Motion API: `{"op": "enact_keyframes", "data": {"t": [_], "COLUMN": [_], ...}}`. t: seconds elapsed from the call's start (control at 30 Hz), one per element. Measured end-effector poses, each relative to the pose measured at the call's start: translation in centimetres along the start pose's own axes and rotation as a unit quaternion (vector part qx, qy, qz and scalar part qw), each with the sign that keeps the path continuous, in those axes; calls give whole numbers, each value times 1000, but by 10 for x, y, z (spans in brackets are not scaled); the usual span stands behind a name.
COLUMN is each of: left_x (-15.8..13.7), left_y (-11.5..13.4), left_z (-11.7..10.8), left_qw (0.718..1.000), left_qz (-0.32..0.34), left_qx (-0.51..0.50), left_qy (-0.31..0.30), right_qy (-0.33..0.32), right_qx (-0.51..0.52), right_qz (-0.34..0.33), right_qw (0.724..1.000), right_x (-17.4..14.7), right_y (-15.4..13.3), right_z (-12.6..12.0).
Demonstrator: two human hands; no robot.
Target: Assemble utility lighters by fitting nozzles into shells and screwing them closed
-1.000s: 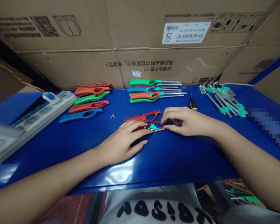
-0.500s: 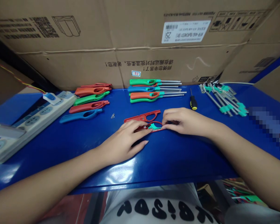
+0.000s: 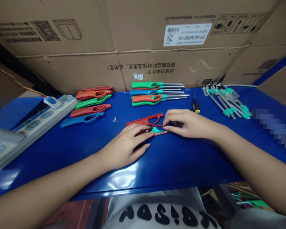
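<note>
My left hand [image 3: 128,143] lies over the handle end of a red lighter shell half [image 3: 166,132], fingers stretched out and resting on it. A teal trigger [image 3: 156,129] and some thin pale wire show inside this half, just beyond my fingertips. At the shell's nose end, my right hand [image 3: 181,123] is closed in a pinch; what sits between its fingertips is hidden. The matching red shell half [image 3: 145,120] lies right behind, its inner side up. Several small screws [image 3: 114,119] lie in a little pile to the left.
Back left are several coloured lighter shells [image 3: 90,110] beside a white power strip [image 3: 35,127]. Lighters with metal tubes [image 3: 157,92] lie at the back middle. A screwdriver [image 3: 196,105] and a heap of tube assemblies [image 3: 226,100] lie right. A cardboard box [image 3: 85,66] stands behind.
The whole view has shifted slightly. Both hands stay at the red shell half, with the right fingertips barely moved along its nose end.
</note>
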State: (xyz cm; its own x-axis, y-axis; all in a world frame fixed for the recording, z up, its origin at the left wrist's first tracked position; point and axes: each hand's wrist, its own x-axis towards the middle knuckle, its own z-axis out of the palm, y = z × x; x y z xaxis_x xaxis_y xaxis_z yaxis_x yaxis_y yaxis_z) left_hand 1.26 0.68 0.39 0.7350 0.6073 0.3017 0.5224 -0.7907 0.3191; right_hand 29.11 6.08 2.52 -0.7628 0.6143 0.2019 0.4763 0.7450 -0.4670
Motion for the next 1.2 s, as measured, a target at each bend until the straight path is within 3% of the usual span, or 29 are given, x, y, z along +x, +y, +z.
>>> {"op": "enact_keyframes", "data": {"t": [0.1, 0.23, 0.47, 0.6, 0.73, 0.8, 0.9, 1.03, 1.1, 1.2], "left_x": [2, 7, 7, 7, 7, 7, 7, 7, 7, 7], "left_y": [-1, -6, -10, -10, -12, -15, -19, -21, -19, -14], "left_z": [-5, -15, -17, -18, -19, -20, -22, -25, -25, -25], "left_qw": [999, 995, 993, 992, 991, 990, 989, 992, 993, 995], "left_qz": [-20, -69, -95, -94, -88, -76, -45, -14, -14, -32], "left_qx": [-6, 20, 45, 50, 67, 81, 97, 83, 69, 56], "left_qy": [36, 69, 54, 62, 76, 89, 104, 94, 94, 82], "right_qy": [53, 33, 67, 83, 146, 166, 149, 119, 107, 100], "right_qx": [-49, -120, -130, -56, 41, 136, 302, 385, 364, 231], "right_qz": [-22, 2, 65, 73, 79, 129, 199, 231, 215, 131], "right_qw": [997, 992, 987, 992, 985, 968, 920, 886, 900, 959], "right_x": [2, 4, 1, 1, 4, 7, 10, 11, 9, 7], "right_y": [2, 1, 14, 19, 13, 9, 5, 2, 0, -2], "right_z": [6, 13, 11, 7, 7, 8, 12, 15, 16, 17]}}
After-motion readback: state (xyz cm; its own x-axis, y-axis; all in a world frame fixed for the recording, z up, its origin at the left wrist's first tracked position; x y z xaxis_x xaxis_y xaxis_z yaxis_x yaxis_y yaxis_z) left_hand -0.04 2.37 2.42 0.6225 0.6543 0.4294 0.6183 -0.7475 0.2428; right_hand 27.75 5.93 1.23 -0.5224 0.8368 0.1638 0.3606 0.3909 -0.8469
